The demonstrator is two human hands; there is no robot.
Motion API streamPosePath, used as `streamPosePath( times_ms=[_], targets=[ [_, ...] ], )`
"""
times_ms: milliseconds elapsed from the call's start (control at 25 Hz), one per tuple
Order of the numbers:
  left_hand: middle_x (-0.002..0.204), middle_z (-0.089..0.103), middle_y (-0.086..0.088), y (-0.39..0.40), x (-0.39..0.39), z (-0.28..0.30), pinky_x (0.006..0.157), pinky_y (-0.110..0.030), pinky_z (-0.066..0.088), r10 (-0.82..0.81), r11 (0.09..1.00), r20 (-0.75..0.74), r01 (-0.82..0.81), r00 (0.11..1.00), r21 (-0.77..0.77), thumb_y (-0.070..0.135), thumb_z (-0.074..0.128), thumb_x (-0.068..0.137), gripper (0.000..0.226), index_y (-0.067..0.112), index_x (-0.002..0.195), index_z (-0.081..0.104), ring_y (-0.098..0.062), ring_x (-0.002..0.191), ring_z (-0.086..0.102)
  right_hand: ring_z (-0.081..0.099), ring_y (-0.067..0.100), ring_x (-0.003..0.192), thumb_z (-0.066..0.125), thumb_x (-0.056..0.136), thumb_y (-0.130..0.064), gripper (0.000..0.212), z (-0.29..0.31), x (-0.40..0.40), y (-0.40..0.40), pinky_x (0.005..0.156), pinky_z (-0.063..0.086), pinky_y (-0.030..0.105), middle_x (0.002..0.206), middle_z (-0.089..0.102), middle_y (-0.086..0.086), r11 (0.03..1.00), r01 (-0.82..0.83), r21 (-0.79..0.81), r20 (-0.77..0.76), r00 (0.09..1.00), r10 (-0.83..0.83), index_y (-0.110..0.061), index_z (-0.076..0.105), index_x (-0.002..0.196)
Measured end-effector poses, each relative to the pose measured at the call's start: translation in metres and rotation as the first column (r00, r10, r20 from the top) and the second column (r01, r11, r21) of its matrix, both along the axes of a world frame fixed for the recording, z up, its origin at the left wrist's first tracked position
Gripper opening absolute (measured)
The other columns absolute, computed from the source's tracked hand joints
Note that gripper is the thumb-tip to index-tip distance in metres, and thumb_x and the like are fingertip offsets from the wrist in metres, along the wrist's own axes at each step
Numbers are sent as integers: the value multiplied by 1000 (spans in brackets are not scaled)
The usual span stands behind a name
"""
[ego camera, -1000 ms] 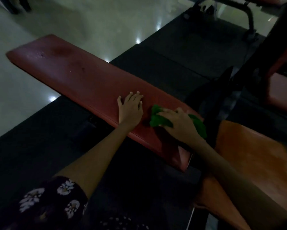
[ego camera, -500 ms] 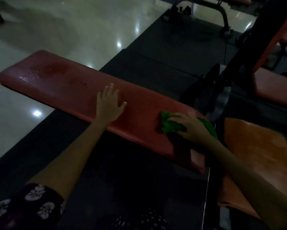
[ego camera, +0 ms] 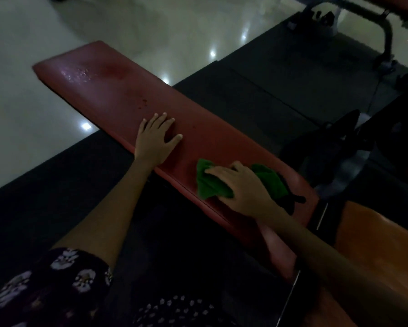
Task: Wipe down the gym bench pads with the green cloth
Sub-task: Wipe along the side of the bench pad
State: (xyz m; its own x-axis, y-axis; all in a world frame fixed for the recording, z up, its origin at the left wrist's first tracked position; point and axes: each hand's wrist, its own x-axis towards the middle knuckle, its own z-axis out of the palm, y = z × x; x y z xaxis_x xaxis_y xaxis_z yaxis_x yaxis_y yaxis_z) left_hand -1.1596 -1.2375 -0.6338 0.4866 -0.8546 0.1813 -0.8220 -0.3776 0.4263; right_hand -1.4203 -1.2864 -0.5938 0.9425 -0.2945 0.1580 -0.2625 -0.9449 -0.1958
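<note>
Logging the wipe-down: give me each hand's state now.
Left hand: open, flat on the red pad.
Right hand: gripping the green cloth.

Long red pad (ego camera: 118,97): bare stretch from far end to left hand (ego camera: 154,141), which lies flat mid-surface, blocking path. Short gap between it and right hand (ego camera: 243,185) on green cloth (ego camera: 208,182). Black frame (ego camera: 325,147) crowds right end.

Two hands (ego camera: 157,140), one green cloth (ego camera: 210,182)
</note>
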Motion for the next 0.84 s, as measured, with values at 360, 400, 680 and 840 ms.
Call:
streamPosePath(
  times_ms=[360, 400, 680, 840],
  targets=[
    [149, 38, 2, -4, 4, -5, 115, -30, 4, 63, 992, -53, -68, 997, -104, 32, 48, 97, 40, 22, 135, 50, -14, 141, 25, 52, 29, 105, 66, 81, -31, 55, 13, 84, -30, 86, 40, 35, 117, 57, 11, 956, 257, 139, -36, 966, -255, -23, 49, 133],
    [149, 37, 3, -4, 4, -5, 115, -29, 4, 65, 992, -58, -71, 996, -102, 30, 48, 97, 39, 21, 135, 50, -14, 141, 25, 54, 29, 98, 68, 78, -27, 51, 10, 81, -14, 80, 40, 33, 115, 61, 9, 981, 111, 159, -2, 994, -112, -20, 56, 127],
    [147, 40, 3, -4, 3, -2, 114, -28, 3, 63, 988, -71, -73, 995, -137, 24, 48, 97, 36, 21, 133, 52, -14, 141, 26, 52, 34, 106, 69, 78, -31, 52, 4, 37, -98, 86, 43, 39, 123, 55, 12, 962, 250, 108, -16, 968, -250, -19, 58, 128],
    [146, 42, 2, -3, 3, -4, 115, -30, 5, 63, 987, -68, -73, 996, -146, 23, 48, 96, 36, 20, 132, 53, -14, 140, 28, 44, 27, 115, 65, 83, -37, 55, 8, 101, -90, 92, 41, 38, 128, 51, 7, 933, 346, 99, -90, 937, -338, -27, 49, 135]
  ],
)
